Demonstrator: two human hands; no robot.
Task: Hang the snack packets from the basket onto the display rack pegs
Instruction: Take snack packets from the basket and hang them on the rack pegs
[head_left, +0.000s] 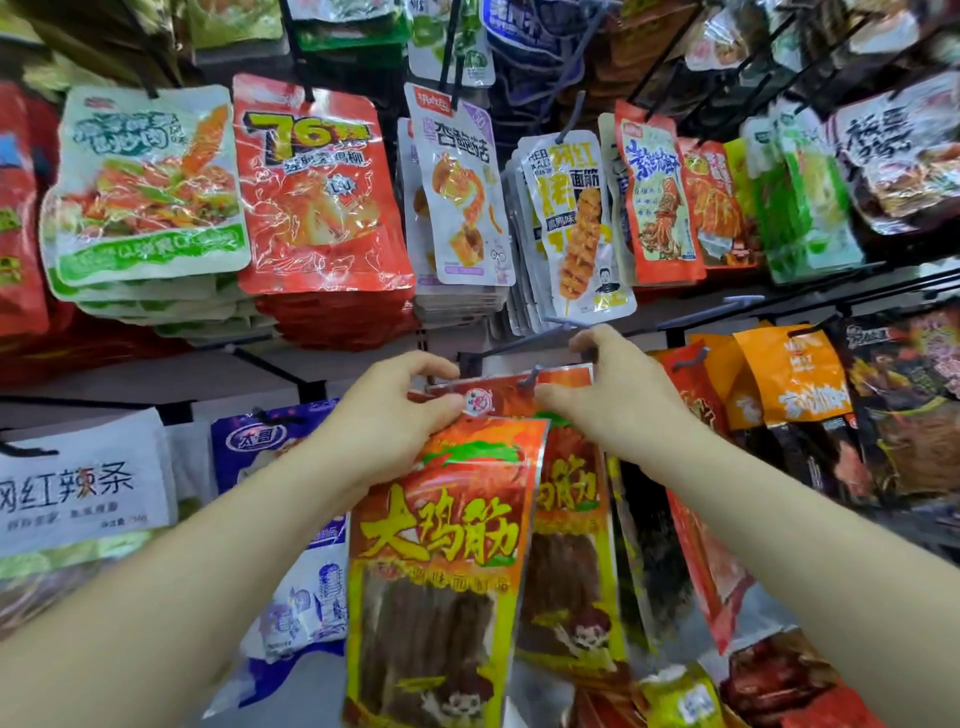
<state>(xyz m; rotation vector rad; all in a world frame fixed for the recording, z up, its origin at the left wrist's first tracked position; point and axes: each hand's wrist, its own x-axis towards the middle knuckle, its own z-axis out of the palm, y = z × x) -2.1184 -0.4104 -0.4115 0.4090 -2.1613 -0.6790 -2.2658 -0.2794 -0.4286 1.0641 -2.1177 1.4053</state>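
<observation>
Two red and yellow snack packets hang in front of me. The front packet (441, 561) overlaps the back packet (571, 561). My left hand (387, 421) pinches the front packet's top left corner. My right hand (613, 395) holds the red top edge at the right, beside a grey peg tip (531, 378) that pokes through the packets' header. An empty grey peg (566, 326) juts out just above my right hand. The basket is out of view.
The rack is packed with hanging snack packets: green-white (150, 187) and red (317, 192) stacks above left, white skewer packets (576, 223) above centre, orange packets (789, 374) at right, white (83, 488) and purple-white (291, 467) packets at left.
</observation>
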